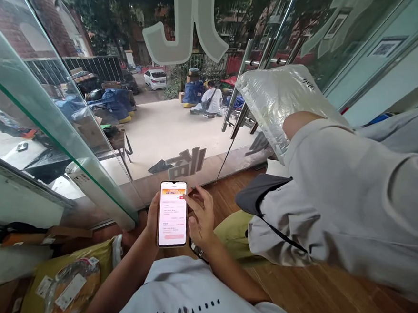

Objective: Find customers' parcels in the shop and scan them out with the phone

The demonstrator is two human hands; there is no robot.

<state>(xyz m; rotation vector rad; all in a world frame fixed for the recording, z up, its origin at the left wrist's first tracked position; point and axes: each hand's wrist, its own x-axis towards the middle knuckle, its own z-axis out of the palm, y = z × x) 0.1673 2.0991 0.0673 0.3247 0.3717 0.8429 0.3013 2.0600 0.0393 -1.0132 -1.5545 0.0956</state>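
Note:
My left hand [152,215] grips a smartphone [172,214] from its left edge, holding it upright in front of my chest; the lit screen shows a pink and white page. My right hand [200,214] is at the phone's right edge with its fingers spread, the index finger touching the upper right of the screen. A dark band shows at my right wrist. My white T-shirt fills the bottom of the view.
A person in a light grey shirt [352,204] bends over at the right, carrying a clear plastic-wrapped parcel [275,97]. Glass doors [91,96] stand ahead. Parcels in yellow wrap [64,280] lie at the lower left. Another person [211,99] sits outside among parcels.

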